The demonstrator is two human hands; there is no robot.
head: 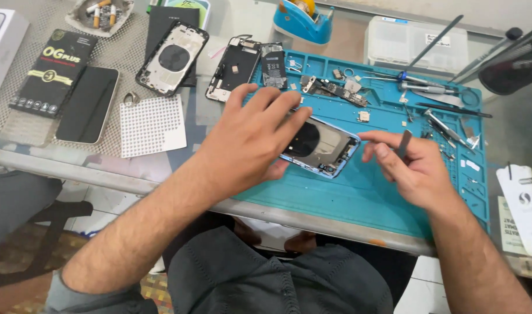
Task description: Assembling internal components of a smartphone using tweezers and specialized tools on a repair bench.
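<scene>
My left hand point(251, 139) rests over an opened blue phone housing point(323, 146), gripping its left end and holding it a little above the teal work mat point(359, 192). The housing shows a dark round coil and bare metal inside. My right hand point(408, 166) sits just right of the housing, pinching a small flat grey metal tool point(404, 143) between thumb and fingers, its tip pointing up. Loose phone parts, a circuit board point(335, 88) and small screws lie on the mat's far side.
Tweezers and screwdrivers point(440, 87) lie at the mat's right. Two more opened phone shells point(173, 57) point(234, 68), a dark screen point(88, 104), a black package point(53, 72), a dotted white sheet point(152, 125), an ashtray point(100, 14), a blue tape dispenser point(303, 20) and a clear box point(417, 40) fill the table.
</scene>
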